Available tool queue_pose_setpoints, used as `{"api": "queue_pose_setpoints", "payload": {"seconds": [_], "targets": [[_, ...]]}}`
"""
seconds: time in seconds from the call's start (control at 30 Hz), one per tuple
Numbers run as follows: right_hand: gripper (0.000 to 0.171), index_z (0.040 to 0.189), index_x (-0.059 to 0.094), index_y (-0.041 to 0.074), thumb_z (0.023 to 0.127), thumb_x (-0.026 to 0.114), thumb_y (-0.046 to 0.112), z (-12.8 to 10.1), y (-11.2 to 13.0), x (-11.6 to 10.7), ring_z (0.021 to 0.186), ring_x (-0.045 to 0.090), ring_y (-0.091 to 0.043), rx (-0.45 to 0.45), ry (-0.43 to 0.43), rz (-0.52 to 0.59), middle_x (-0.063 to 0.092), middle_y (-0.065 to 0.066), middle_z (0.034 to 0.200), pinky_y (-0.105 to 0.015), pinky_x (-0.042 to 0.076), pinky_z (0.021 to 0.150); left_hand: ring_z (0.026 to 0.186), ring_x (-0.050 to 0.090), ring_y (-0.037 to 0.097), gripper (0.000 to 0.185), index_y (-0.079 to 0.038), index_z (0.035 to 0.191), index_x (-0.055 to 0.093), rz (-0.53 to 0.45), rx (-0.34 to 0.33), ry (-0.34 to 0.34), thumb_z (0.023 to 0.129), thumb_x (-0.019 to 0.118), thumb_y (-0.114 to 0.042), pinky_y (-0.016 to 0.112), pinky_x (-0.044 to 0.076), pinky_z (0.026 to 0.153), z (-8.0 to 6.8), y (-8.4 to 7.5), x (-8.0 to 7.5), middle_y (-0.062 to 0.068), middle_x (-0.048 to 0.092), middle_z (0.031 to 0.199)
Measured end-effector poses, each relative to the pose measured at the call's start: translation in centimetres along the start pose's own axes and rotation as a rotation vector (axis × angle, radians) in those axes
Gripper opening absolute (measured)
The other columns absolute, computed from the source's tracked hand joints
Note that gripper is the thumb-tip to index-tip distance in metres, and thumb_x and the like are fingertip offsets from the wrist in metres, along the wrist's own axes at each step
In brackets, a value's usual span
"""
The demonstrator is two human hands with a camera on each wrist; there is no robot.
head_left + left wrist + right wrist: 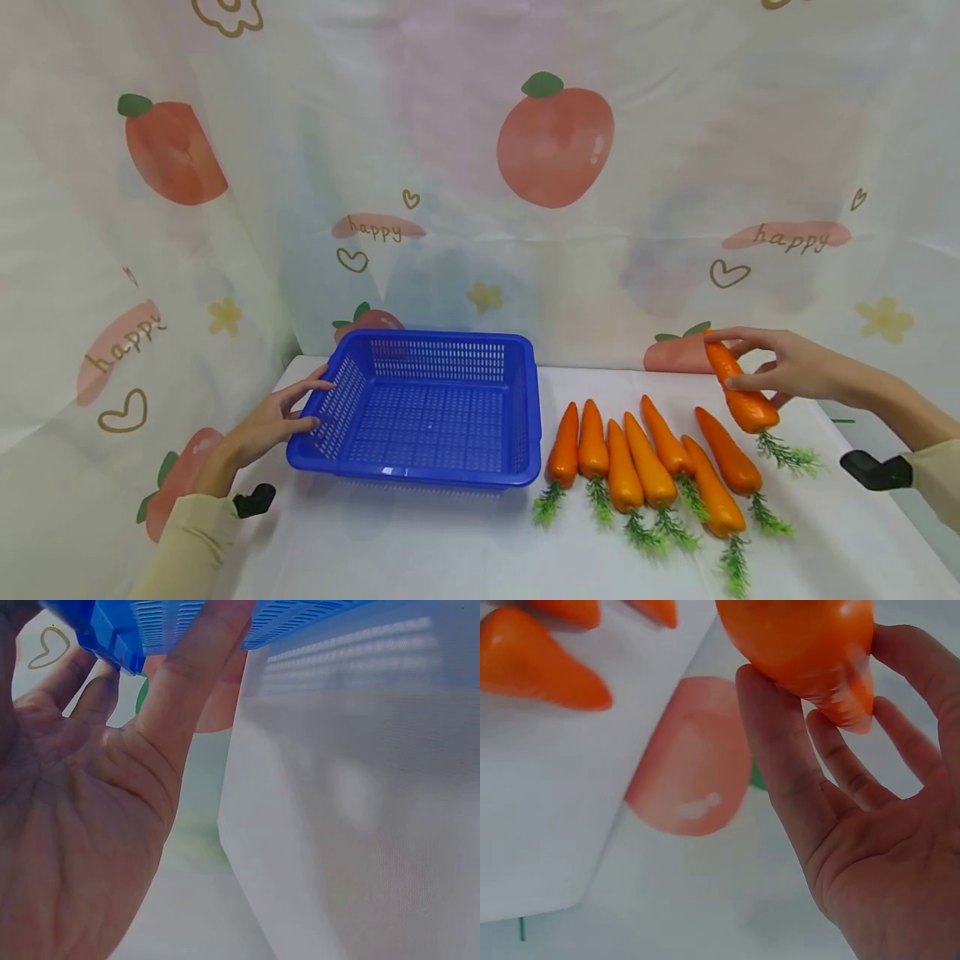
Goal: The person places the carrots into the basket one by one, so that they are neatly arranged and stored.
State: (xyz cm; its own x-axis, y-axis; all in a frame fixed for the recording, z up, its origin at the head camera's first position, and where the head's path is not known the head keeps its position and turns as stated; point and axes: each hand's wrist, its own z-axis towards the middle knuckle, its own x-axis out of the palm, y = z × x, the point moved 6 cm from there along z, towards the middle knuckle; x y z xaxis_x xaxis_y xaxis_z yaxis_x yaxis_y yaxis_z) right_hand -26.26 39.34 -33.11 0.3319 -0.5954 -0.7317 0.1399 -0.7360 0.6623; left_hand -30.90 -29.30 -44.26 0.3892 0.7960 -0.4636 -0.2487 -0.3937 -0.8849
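At the table's right side my right hand holds an orange carrot between thumb and fingers, raised over the tabletop. Its green leafy top points down and to the right. In the right wrist view the tapered end of that carrot shows among the fingers. My left hand grips the left rim of a blue plastic basket, fingers over the edge and thumb lower down. The left wrist view shows the basket's slotted side above the palm. Nothing lies inside the basket.
Several more carrots with green tops lie in a loose row right of the basket. They rest on a white table. A patterned cloth hangs behind the table and along its left side.
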Motion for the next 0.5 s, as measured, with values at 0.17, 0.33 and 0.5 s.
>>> {"api": "queue_pose_setpoints", "payload": {"seconds": [0.17, 0.33, 0.5], "targets": [[0.072, 0.154, 0.039, 0.009, 0.094, 0.077, 0.022, 2.4, 3.2, -0.3, 0.094, 0.069, -0.030, -0.027, -0.002, -0.021, 0.048, -0.031, 0.139, -0.040, 0.063, 0.063, 0.152, 0.007, 0.055, 0.055, -0.007, 0.151, 0.046, -0.006, -0.009, 0.005, 0.099, 0.063, -0.007, 0.073, 0.034, 0.109, 0.1, 0.2, 0.0, 0.008, 0.010, 0.173], [0.074, 0.155, 0.040, 0.013, 0.093, 0.078, 0.025, 5.0, 6.4, 0.2, 0.101, 0.067, -0.032, -0.041, 0.024, -0.041, 0.048, -0.026, 0.143, -0.039, 0.063, 0.068, 0.152, 0.005, 0.055, 0.054, -0.007, 0.150, 0.046, -0.013, -0.015, 0.001, 0.099, 0.063, -0.007, 0.073, 0.032, 0.110, 0.0, 0.2, 0.0, 0.009, 0.010, 0.173], [0.073, 0.155, 0.041, 0.016, 0.093, 0.078, 0.026, 7.6, 9.8, 1.6, 0.112, 0.063, -0.041, -0.075, 0.052, -0.047, 0.046, -0.026, 0.145, -0.040, 0.063, 0.071, 0.153, 0.005, 0.052, 0.054, -0.007, 0.150, 0.047, -0.014, -0.015, -0.004, 0.098, 0.064, -0.007, 0.071, 0.036, 0.110, -0.1, 0.1, 0.0, 0.009, 0.010, 0.173]]}}
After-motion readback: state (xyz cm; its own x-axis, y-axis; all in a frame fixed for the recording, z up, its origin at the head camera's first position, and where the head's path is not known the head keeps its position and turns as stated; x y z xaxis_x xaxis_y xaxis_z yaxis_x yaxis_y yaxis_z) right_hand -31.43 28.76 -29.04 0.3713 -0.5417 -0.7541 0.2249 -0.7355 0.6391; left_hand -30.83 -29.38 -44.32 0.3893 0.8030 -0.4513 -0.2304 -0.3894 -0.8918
